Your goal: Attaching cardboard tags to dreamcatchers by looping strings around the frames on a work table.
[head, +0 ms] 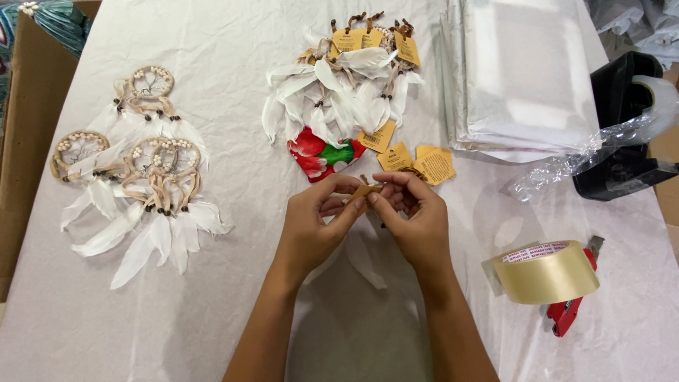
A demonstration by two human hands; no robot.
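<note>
My left hand (315, 223) and my right hand (417, 216) meet at the middle of the white-covered table (233, 311). Together their fingertips pinch a small tan paper tag and brown cord (366, 191) of a dreamcatcher. Its white feathers (364, 258) hang below my hands, mostly hidden by them. Several loose tan tags (414, 159) lie just beyond my fingers. Behind them sits a pile of tagged white-feather dreamcatchers (346, 78). A red and green patterned piece (322, 155) lies under that pile's near edge.
Several untagged dreamcatchers (141, 177) with beaded hoops lie at the left. A stack of clear plastic bags (523, 78) sits at the back right, beside a black tape dispenser (622, 134). A tan tape roll on a red holder (548, 272) rests at the right.
</note>
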